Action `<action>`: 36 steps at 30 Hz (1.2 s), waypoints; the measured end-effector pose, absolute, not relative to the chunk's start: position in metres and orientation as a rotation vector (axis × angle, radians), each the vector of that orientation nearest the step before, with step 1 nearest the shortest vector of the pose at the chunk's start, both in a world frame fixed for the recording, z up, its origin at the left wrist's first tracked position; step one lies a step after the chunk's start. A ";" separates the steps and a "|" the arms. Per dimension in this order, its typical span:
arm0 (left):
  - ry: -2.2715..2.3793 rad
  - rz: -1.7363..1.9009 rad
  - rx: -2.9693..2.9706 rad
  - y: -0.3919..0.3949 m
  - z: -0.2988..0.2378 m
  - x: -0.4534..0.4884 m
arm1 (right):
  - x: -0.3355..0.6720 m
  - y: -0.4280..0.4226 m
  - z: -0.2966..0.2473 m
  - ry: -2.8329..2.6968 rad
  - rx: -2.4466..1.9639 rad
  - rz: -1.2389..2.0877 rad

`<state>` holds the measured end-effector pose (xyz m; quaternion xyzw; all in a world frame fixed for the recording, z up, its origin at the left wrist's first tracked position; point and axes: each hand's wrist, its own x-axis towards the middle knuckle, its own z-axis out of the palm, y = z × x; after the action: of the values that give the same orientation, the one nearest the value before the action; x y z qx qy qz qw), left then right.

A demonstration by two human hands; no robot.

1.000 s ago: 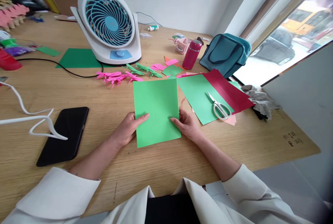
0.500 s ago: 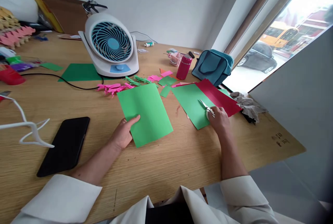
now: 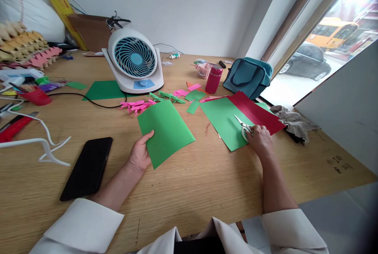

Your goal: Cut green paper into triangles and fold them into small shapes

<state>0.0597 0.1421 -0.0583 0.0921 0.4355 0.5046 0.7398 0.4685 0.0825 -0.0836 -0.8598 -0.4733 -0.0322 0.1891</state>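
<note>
My left hand (image 3: 141,152) pinches the left edge of a green sheet of paper (image 3: 167,132), thumb on top, and the sheet is held up over the table. To the right, my right hand (image 3: 260,139) has its fingers closed at the handles of a pair of scissors (image 3: 242,125). The scissors' blades point away to the upper left, over another green sheet (image 3: 217,114). Partly under that sheet lies red paper (image 3: 260,114). Whether the scissors touch the sheet below I cannot tell.
Pink paper cutouts (image 3: 137,107), green cutouts (image 3: 167,96) and paper scraps lie behind the held sheet. Farther back stand a fan (image 3: 136,59), a red bottle (image 3: 214,79) and a teal bag (image 3: 248,76). A black phone (image 3: 87,167) lies left of my left arm.
The view has turned slightly left. My right hand with the scissors has shifted a little to the right, showing more of the handles. The held green sheet now bends and tilts more.
</note>
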 end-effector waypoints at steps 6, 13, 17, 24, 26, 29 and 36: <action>0.912 1.139 0.196 0.145 -0.060 0.055 | 0.422 0.078 -0.060 -1.258 -1.577 0.683; 0.906 1.191 0.188 0.148 -0.062 0.051 | 0.348 0.068 -0.066 -1.138 -0.849 1.583; 0.914 1.230 0.166 0.150 -0.062 0.048 | 0.332 0.057 -0.068 -1.116 -0.568 1.931; 0.882 1.239 0.146 0.153 -0.065 0.044 | 0.327 0.045 -0.060 -1.128 -0.542 2.137; 0.887 1.244 0.154 0.153 -0.066 0.044 | 0.326 0.045 -0.061 -1.140 -0.533 2.145; 0.890 1.269 0.161 0.154 -0.066 0.045 | 0.325 0.046 -0.063 -1.153 -0.524 2.142; 0.909 1.273 0.155 0.154 -0.062 0.045 | 0.325 0.046 -0.061 -1.150 -0.585 2.094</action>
<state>0.0454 0.1536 -0.0619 0.0699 0.4091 0.5728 0.7068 0.3248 0.0461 -0.0610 -0.2243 -0.4408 0.8022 0.3344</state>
